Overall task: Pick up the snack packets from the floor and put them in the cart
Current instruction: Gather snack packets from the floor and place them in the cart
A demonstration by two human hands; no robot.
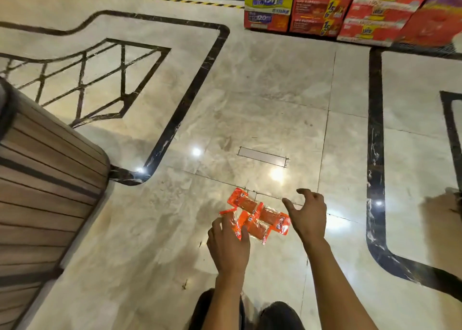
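Note:
Several orange snack packets (257, 215) lie in a small overlapping pile on the marble floor, low in the middle of the head view. My left hand (228, 244) rests on the pile's near left side, its fingers curled over one packet. My right hand (308, 215) hovers at the pile's right edge with fingers spread and nothing in it. No cart is visible.
A wooden slatted counter or bench (45, 192) fills the left side. Stacked red and green product cartons (350, 9) stand at the far right. Black inlay lines cross the glossy floor (275, 92). My dark shoes (277, 314) show at the bottom edge.

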